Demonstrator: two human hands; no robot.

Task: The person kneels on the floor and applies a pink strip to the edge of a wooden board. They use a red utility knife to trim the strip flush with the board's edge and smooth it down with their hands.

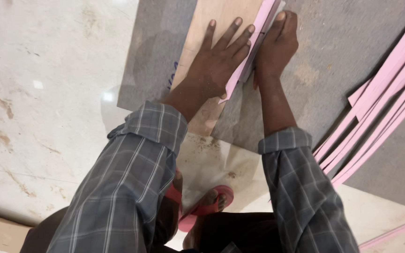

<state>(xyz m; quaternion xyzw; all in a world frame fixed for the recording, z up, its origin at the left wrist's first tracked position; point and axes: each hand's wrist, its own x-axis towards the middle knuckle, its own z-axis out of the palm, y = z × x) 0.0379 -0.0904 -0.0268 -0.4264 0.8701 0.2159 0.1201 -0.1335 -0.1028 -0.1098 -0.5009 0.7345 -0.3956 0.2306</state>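
Pressing flat, the left hand (221,54) is laid palm down with fingers spread on a tan board (212,23), which rests on a grey sheet (324,61) spread over the pale floor (48,117). A pink strip (254,42) is seen running along the right edge of the board, and the fingertips of the left hand are placed against it. The right hand (277,44) is set just beside the left, on the other side of the strip, with its fingers drawn together and curled against the strip near its upper end; whether the strip is pinched or only pushed cannot be told. Blue marks are seen on the board's left edge.

More pink strips (380,107) are laid in a loose bundle on the grey sheet to the right, well apart from both hands, and one more lies on the floor at the lower right corner. Both arms are covered by grey checked sleeves (137,178). A foot in a red sandal (212,204) is planted on the floor below the sheet, between the two arms.
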